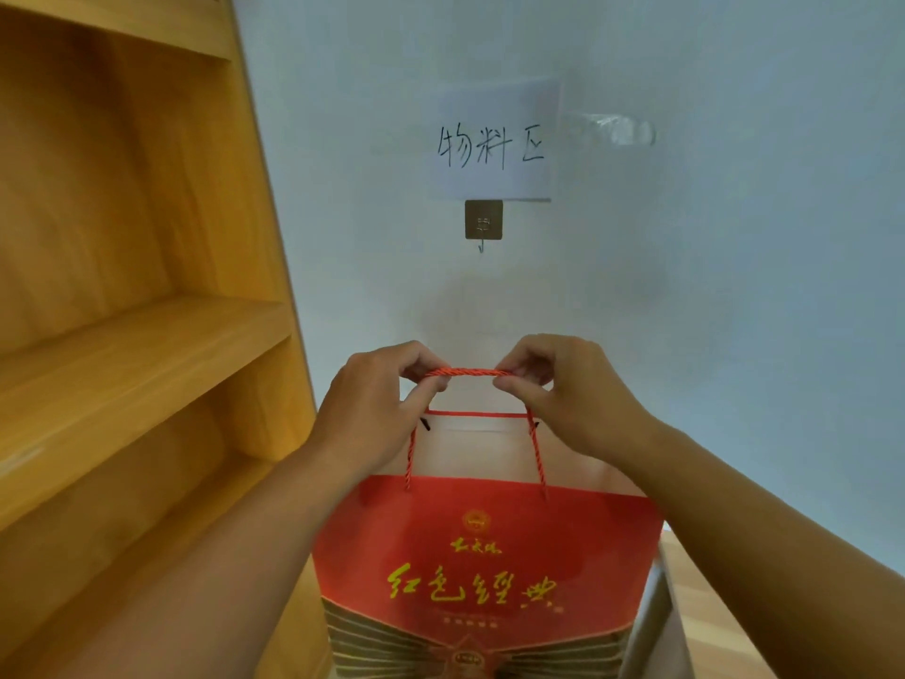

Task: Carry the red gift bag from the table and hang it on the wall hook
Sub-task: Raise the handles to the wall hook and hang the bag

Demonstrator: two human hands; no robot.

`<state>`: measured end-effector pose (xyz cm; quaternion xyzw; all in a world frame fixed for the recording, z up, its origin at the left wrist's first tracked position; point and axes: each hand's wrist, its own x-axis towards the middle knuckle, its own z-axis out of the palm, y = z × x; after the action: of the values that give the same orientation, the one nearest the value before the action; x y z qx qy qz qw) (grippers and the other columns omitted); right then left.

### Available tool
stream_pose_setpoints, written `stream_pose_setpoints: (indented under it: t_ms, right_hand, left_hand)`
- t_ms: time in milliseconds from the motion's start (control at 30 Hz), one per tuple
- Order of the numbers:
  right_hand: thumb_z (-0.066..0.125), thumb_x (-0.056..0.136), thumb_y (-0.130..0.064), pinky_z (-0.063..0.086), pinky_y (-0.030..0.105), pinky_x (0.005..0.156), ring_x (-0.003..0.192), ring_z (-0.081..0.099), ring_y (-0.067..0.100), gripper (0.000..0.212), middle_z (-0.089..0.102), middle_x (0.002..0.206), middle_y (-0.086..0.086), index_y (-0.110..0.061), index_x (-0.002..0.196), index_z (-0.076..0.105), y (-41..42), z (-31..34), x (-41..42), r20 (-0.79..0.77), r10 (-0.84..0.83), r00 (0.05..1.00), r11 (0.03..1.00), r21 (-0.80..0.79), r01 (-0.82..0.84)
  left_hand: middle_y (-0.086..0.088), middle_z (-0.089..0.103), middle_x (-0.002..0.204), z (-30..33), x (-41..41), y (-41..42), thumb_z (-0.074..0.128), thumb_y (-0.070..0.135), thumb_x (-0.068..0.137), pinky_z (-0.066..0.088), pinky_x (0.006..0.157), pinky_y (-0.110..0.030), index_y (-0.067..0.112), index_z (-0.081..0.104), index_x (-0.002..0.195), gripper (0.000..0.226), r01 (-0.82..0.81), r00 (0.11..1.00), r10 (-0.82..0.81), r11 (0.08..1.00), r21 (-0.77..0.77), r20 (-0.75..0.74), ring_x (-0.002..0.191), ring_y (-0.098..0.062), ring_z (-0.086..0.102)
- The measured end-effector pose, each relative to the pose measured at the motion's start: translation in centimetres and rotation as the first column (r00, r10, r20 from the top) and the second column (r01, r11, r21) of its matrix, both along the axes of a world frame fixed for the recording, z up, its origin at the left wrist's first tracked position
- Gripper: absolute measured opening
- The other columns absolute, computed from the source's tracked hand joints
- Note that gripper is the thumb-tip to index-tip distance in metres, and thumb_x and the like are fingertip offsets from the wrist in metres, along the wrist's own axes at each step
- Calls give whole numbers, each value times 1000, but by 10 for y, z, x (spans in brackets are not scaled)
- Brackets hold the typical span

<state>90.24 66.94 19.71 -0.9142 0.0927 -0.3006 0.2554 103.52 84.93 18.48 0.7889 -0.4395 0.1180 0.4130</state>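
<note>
The red gift bag [485, 546] with yellow lettering hangs upright in front of me, close to the pale wall. Its twisted red cord handle [467, 371] is stretched level between my two hands. My left hand [377, 409] pinches the cord's left end and my right hand [573, 399] pinches its right end. The wall hook [483, 226], a small metal hook on a brown square pad, is on the wall straight above the handle, a clear gap apart. Nothing hangs on it.
A wooden shelf unit [132, 306] stands close on the left, reaching the wall. A white paper sign [492, 139] with handwritten characters is stuck just above the hook, a strip of clear tape [612, 129] to its right. A wooden surface [710, 595] shows at lower right.
</note>
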Motion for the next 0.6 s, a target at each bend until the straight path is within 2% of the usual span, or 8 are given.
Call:
stream_pose_setpoints:
  t_ms: [100, 233, 400, 600]
  right_hand:
    - [80, 88, -24, 60, 22, 70, 75, 68, 11, 9, 70, 81, -8, -24, 91, 72, -13, 1, 24, 0, -36, 999, 999, -16, 36]
    - [83, 86, -25, 59, 17, 65, 71, 68, 14, 19, 69, 75, -5, -25, 82, 64, -27, 3, 61, -19, -66, 998, 998, 10, 66]
    - [84, 84, -25, 63, 26, 66, 68, 70, 17, 19, 71, 72, -2, -23, 79, 66, -44, 11, 108, -7, -101, 995, 993, 64, 102]
    - [85, 83, -25, 64, 41, 67, 66, 72, 19, 19, 73, 71, 1, -20, 78, 68, -72, 24, 149, 21, -164, 986, 983, 88, 162]
  left_hand:
    - [20, 76, 85, -1, 30, -13, 71, 30, 92, 48, 83, -20, 33, 75, 94, 5, 39, 999, -39, 999, -10, 1, 90, 1, 68]
    - [16, 76, 80, -1, 72, -28, 74, 27, 89, 48, 79, -14, 31, 76, 92, 6, 94, 995, -95, 995, -45, -17, 87, -1, 70]
    - [12, 75, 75, 6, 132, -54, 77, 21, 85, 52, 70, -11, 28, 76, 85, 7, 177, 982, -180, 982, -64, -51, 81, -7, 72]
    - [12, 75, 76, 16, 184, -96, 77, 23, 85, 56, 70, -12, 27, 76, 87, 5, 235, 970, -240, 967, -96, -42, 80, -6, 71]
